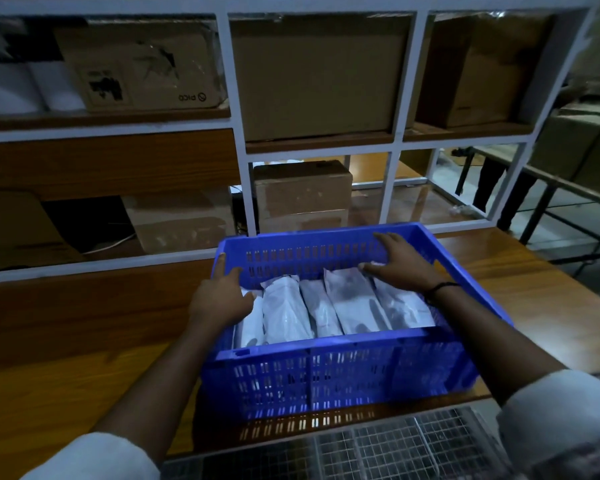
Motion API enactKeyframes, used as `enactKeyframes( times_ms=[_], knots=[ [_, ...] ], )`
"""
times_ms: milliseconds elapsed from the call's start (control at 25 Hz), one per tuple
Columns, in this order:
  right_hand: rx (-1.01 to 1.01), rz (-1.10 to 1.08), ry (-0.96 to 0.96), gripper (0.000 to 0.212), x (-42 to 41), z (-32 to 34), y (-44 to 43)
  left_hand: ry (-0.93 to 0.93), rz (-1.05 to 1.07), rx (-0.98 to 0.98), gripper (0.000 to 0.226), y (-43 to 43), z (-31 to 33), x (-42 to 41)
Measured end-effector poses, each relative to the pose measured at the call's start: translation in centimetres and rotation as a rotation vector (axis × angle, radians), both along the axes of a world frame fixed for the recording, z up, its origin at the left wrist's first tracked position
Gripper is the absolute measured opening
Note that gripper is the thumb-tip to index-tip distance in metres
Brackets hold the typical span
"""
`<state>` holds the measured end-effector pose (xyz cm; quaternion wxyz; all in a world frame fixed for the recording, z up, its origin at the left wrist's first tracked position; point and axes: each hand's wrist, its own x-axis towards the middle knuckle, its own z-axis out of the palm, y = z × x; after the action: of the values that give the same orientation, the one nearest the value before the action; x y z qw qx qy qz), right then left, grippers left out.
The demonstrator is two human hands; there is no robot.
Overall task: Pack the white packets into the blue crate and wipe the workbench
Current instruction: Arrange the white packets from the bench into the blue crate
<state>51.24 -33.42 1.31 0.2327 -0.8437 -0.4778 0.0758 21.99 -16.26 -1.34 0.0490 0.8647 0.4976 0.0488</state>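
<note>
Left hand (219,303) and right hand (406,268) both reach forward from rolled white sleeves (94,459) into the blue crate (326,372). Neither hand grips anything.

Nearest the observer, a wire mesh (378,448) lies below the front edge of the wooden workbench (66,393). The blue crate stands on the workbench at that front edge, its perforated near wall facing the person.

Inside the crate, white packets (284,310) lie side by side in one row, running from the near wall toward the far wall.

The left hand is over the leftmost packet, fingers straight, with two fingertips against the crate's far-left corner. Whether the palm presses the packet cannot be told.

The right hand is spread wide above the right end of the row, fingers straight and laid against the inside of the far wall. Its thumb points left over the packet tops. A black band (440,289) circles the right wrist.

Behind the workbench stands a white shelving frame (236,98). Its compartments hold cardboard boxes (319,74), large ones in the upper row and smaller ones in the lower bays. Lighting is dim and the far details are soft.
</note>
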Motion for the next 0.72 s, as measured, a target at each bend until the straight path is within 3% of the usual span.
enactKeyframes(
  times_ms=[80,240,400,560,720],
  knots=[
    [-0.012,-0.091,-0.076,0.088,1.6,0.2,-1.5,-0.006,-0.012,-0.002,0.066,0.3,0.0,0.1],
    [-0.254,-0.19,-0.202,0.097,4.6,0.5,-4.1,-0.059,-0.019,-0.047,0.071,1.0,0.5,0.1],
    [-0.225,-0.144,-0.112,0.081,5.7,0.6,-5.9,-0.103,-0.018,-0.038,0.069,1.4,0.2,0.2],
    [-0.18,-0.154,-0.046,0.099,6.8,-0.1,-7.1,-0.246,0.017,-0.047,0.062,1.8,-0.4,0.1],
    [-0.17,-0.184,0.087,0.101,7.3,-0.4,-7.8,-0.319,0.042,-0.064,0.055,2.2,-0.9,-0.4]
  ],
)
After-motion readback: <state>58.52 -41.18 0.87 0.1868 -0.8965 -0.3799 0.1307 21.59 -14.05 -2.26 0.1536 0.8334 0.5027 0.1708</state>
